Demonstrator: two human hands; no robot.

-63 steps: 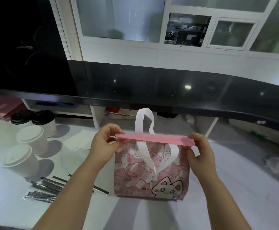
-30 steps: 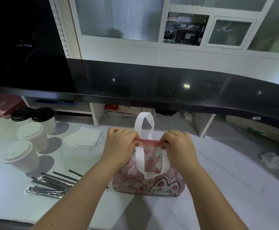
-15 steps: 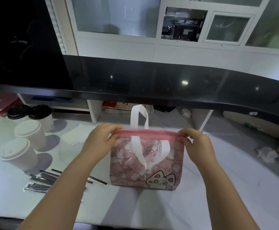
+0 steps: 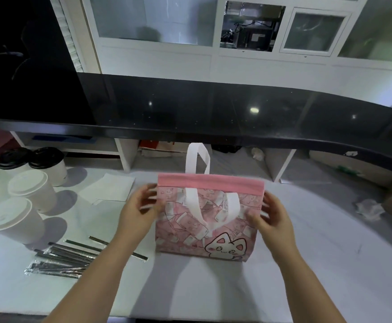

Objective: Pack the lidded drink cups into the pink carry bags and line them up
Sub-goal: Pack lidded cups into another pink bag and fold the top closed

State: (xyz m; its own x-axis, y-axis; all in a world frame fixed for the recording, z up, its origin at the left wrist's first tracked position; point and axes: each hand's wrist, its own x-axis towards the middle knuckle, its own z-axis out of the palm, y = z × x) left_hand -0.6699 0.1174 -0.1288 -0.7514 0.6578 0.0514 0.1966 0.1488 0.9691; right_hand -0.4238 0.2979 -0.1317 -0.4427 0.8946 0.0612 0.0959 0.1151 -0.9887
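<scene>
Pink carry bag (image 4: pixel 207 227) standing upright on counter (image 4: pixel 306 264), mouth flattened shut under plain pink top band; white handles, one sticking up behind, one drooping over front; cat print showing at lower right. White-lidded cups (image 4: pixel 15 220) (image 4: pixel 33 190) sitting upright at left, unpacked; black-lidded cups (image 4: pixel 49 165) (image 4: pixel 11 160) standing just behind them.

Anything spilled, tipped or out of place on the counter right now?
No spills, and all four cups stand upright. Only oddities: a crumpled white wrapper lying loose at far right, and wrapped straws scattered unevenly beside the pink bag.
</scene>
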